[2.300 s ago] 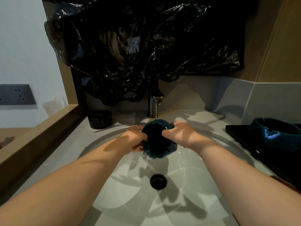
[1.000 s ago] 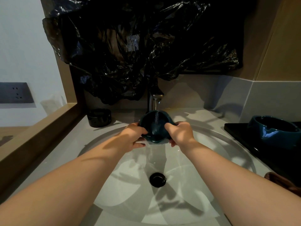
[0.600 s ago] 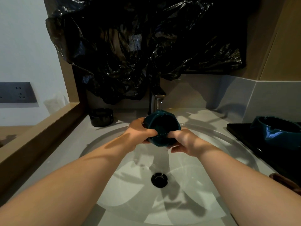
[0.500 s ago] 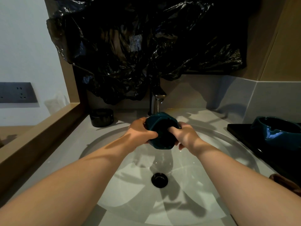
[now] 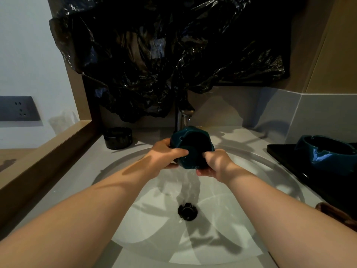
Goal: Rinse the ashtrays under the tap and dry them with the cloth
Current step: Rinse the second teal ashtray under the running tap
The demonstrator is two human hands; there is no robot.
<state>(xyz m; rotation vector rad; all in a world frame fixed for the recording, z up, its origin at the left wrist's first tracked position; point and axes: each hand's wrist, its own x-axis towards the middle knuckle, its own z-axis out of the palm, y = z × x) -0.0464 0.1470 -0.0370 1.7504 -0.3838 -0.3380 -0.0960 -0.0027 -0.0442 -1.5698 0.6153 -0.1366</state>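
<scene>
Ashtray: the teal ashtray (image 5: 192, 147) is held between both hands, mouth tipped toward the person, just under the tap (image 5: 183, 118), with water running off below.
Left hand: the left hand (image 5: 166, 154) is curled round its left side.
Right hand: the right hand (image 5: 216, 163) grips the lower right edge, palm underneath.
Risk: I'd say wet glaze is slick, and a slackened grip could drop it into the basin (image 5: 251, 238) beneath the hands and chip it.
Surfaces: glossy ceramic with a notched rim, over a smooth pale bowl.
Waiting: a second ashtray (image 5: 328, 151) sits well right of the right hand.
</scene>
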